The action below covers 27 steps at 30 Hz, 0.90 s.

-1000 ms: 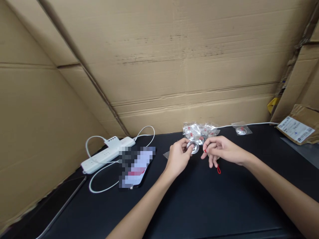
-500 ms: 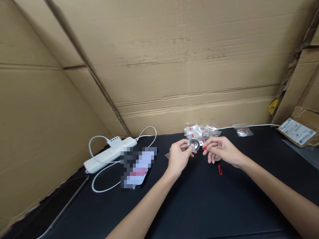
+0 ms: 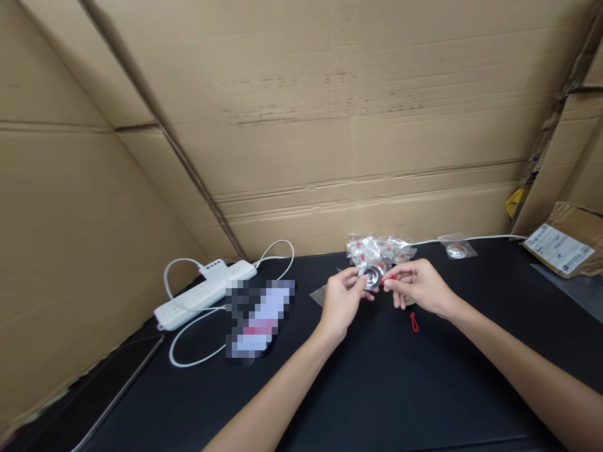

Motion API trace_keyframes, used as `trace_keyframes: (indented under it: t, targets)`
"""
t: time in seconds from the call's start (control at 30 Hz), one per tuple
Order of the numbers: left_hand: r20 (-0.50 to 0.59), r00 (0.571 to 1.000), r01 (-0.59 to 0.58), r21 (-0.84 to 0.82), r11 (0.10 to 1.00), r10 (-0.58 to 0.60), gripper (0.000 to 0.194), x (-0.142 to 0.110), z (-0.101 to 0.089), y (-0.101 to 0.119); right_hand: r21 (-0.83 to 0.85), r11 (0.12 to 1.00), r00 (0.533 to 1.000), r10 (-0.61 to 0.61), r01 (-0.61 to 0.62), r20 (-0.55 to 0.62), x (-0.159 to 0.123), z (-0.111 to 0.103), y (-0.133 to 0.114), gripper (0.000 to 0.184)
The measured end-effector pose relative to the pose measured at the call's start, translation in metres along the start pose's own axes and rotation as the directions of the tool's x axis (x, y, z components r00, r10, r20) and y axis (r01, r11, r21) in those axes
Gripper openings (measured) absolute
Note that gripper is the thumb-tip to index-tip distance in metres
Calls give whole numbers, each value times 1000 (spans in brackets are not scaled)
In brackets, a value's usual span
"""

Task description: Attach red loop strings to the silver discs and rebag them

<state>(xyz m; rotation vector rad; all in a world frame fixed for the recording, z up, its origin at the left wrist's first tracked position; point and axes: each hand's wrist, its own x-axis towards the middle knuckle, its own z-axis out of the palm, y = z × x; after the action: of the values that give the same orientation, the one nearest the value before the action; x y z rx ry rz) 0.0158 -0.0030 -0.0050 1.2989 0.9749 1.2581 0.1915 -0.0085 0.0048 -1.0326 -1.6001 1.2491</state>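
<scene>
Pinched in my left hand (image 3: 343, 300) is a small round metal disc (image 3: 372, 277) with a raised, ringed face, tilted toward me. My right hand (image 3: 421, 287) is closed on a red cord loop (image 3: 390, 280), its fingertips right at the disc's right edge. Whether the cord passes through the disc I cannot tell. Another red cord loop (image 3: 414, 322) lies on the black table below my right hand. Something pale and round (image 3: 409, 302) shows partly beneath my right fingers. Behind both hands lies a pile of clear bags (image 3: 377, 248) with metal discs and red cords inside.
A single bagged disc (image 3: 456, 250) lies farther right. On the left are a white power strip (image 3: 202, 295) with cables, a blurred-out phone (image 3: 264, 320) and a dark tablet-like slab (image 3: 103, 389). A labelled cardboard box (image 3: 563, 245) stands right; cardboard walls (image 3: 353, 125) rise behind.
The disc in my left hand has shifted slightly right and turned its face more toward me. My right fingers have closed in around the red cord, bringing it up to the disc's edge.
</scene>
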Motion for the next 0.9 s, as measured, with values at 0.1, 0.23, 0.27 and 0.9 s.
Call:
trace_keyframes:
  t: [0.1,0.23,0.27,0.9]
  targets:
    - [2,998,70,-59,996,-70,18,0,0,2,-40,999,999,-35,34,-28,0,1,3,34]
    - [57,992,119,-117,986,-113,21,-1,1,5,-185,979,993,-101,87,-69,0,2,9,31]
    - [68,991,123,-122,985,-115,22,-2,2,6,-229,967,989,-128,108,-73,0,2,11,29]
    - [283,957,105,-127,986,-65,29,-9,8,7,-678,677,916,-400,287,-12,-4,4,14,13]
